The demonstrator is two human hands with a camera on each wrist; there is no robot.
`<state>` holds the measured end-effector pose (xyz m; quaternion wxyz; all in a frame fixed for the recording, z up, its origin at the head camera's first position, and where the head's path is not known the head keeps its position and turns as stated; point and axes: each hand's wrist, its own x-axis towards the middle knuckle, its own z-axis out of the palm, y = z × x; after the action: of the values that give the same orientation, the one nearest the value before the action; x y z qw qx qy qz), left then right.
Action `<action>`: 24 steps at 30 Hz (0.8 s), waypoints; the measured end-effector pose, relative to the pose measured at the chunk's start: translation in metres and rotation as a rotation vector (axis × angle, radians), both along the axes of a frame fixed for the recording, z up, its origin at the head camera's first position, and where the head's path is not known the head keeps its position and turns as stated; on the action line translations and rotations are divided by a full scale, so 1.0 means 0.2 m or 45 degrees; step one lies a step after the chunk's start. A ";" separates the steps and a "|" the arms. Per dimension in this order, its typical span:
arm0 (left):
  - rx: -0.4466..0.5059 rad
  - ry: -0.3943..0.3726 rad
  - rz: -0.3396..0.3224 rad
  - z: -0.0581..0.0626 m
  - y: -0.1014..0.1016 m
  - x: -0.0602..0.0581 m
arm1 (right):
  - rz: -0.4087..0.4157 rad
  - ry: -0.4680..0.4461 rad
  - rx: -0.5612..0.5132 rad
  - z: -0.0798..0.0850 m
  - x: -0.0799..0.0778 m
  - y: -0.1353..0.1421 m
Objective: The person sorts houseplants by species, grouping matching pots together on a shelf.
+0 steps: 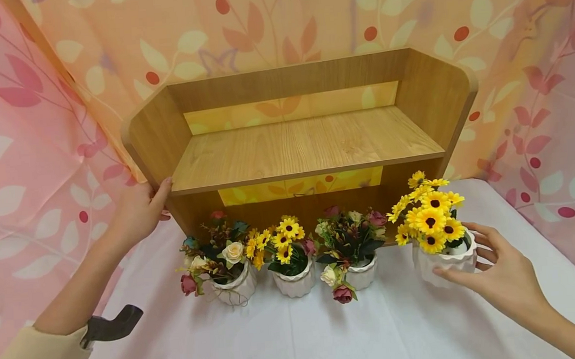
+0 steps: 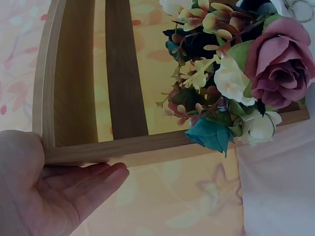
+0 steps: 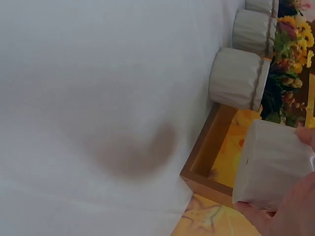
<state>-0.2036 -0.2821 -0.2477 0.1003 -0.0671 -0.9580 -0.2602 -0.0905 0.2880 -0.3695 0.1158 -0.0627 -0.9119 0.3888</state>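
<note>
My left hand (image 1: 143, 211) grips the left side panel of a two-tier wooden shelf (image 1: 305, 146), thumb at the front edge. In the left wrist view its fingers (image 2: 93, 189) lie along the panel's outer face. At the right, my right hand (image 1: 507, 268) holds a white ribbed flowerpot (image 1: 445, 263) of yellow sunflowers (image 1: 431, 221), thumb and fingers on opposite sides. The right wrist view shows this pot (image 3: 273, 164) raised and tilted, with a shadow on the white cloth.
Three more potted flowers stand in a row before the shelf: mixed roses (image 1: 233, 253) at left, small sunflowers (image 1: 286, 239) in the middle, dark-leaved roses (image 1: 353, 230) towards the right. White cloth (image 1: 296, 341) covers the table. Patterned curtains (image 1: 284, 22) hang behind and at both sides.
</note>
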 end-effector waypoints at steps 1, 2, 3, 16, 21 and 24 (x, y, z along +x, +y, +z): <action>-0.009 0.005 -0.001 0.00 0.00 0.00 | 0.004 0.000 -0.001 0.01 0.00 0.00; -0.013 0.007 -0.006 0.00 0.00 0.00 | 0.006 -0.001 0.002 0.03 0.00 0.00; -0.020 0.007 -0.009 0.00 0.00 -0.01 | 0.005 -0.003 0.003 0.04 0.00 0.01; -0.163 -0.120 -0.032 0.05 -0.02 -0.01 | 0.095 0.112 0.009 0.20 -0.01 0.00; -0.176 -0.124 -0.021 0.05 -0.02 -0.01 | 0.175 0.191 -0.038 0.28 -0.02 0.00; -0.172 -0.132 -0.012 0.05 -0.02 -0.01 | 0.216 0.217 -0.064 0.34 -0.04 -0.02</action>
<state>-0.2057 -0.2866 -0.2378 0.0444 -0.0647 -0.9769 -0.1986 -0.0976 0.2844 -0.3016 0.1580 0.0450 -0.8908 0.4237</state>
